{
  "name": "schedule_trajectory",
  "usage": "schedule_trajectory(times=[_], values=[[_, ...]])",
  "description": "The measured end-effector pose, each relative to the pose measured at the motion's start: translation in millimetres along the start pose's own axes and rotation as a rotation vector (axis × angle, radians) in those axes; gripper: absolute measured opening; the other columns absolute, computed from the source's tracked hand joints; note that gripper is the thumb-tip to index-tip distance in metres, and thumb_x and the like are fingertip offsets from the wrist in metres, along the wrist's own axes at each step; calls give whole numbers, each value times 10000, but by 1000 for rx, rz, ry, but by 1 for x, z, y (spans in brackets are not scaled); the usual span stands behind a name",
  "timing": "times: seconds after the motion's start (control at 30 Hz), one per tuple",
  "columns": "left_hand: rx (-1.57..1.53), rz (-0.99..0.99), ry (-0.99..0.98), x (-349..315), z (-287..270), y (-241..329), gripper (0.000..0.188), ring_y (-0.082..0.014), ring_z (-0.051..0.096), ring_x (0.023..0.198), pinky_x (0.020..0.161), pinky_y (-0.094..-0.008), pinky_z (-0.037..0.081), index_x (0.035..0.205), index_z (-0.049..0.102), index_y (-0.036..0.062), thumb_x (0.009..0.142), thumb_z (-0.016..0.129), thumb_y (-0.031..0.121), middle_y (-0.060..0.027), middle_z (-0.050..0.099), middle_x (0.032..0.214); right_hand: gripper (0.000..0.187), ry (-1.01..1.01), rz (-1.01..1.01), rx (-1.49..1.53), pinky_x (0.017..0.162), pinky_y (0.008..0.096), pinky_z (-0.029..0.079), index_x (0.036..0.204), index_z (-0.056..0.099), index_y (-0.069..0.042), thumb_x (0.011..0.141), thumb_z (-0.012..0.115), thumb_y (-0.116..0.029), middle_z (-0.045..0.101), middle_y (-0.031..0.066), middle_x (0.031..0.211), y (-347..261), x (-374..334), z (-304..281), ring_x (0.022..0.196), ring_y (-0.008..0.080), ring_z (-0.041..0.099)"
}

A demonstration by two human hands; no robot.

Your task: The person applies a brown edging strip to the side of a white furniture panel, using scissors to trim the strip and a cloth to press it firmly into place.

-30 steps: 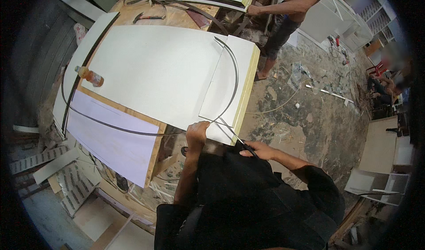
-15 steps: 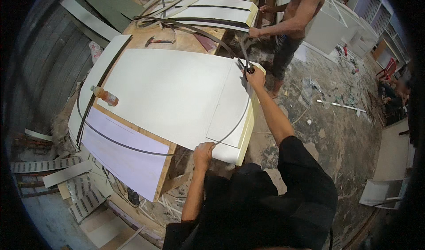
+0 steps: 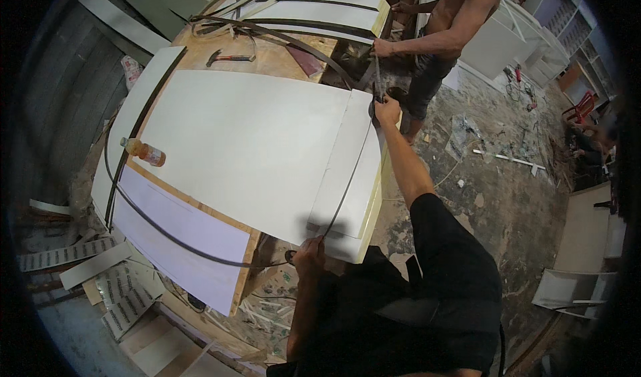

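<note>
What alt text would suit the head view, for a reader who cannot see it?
A person's left hand and right hand hold a thin dark strip straight across the right end of a white panel. The strip curves away leftward over a lilac board; a bottle lies near the panel's left end and another person stands beyond.

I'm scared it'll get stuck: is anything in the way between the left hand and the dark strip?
Nothing visible: the left hand grips the dark strip directly. From there it runs over the white panel toward the right hand, with nothing seen lying across it. The orange bottle lies off to the left.
</note>
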State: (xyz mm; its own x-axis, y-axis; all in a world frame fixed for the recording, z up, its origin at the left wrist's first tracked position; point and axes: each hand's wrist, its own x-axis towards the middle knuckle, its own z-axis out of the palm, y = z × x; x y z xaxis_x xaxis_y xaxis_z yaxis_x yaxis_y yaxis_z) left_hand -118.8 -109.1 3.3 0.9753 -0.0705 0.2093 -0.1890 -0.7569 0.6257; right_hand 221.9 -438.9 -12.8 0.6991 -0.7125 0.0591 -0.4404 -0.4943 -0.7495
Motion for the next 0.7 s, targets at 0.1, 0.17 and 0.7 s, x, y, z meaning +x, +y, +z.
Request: schedule_trajectory(times=[0.1,0.17,0.7], values=[[-37,-14,-34,0,3,-1,119,-300,662,767,678,-391,532,953,695,78,856,645,124,-103,676,848,241,36,20,89,659,397,497,955,733,-67,747,736,-187,696,138,766,24,21,7,723,281,676],[-45,-31,-9,0,5,-7,115,-299,664,767,676,-388,532,948,695,76,863,638,127,-105,676,844,234,21,24,137,638,378,486,962,734,-48,756,731,-160,692,119,729,29,26,11,682,232,667],[-27,0,-27,-6,-11,-4,91,-286,669,766,658,-378,537,910,693,69,845,653,119,-100,679,831,279,-131,-43,38,565,390,477,728,711,-11,672,820,-262,653,125,615,25,19,5,574,239,649]])
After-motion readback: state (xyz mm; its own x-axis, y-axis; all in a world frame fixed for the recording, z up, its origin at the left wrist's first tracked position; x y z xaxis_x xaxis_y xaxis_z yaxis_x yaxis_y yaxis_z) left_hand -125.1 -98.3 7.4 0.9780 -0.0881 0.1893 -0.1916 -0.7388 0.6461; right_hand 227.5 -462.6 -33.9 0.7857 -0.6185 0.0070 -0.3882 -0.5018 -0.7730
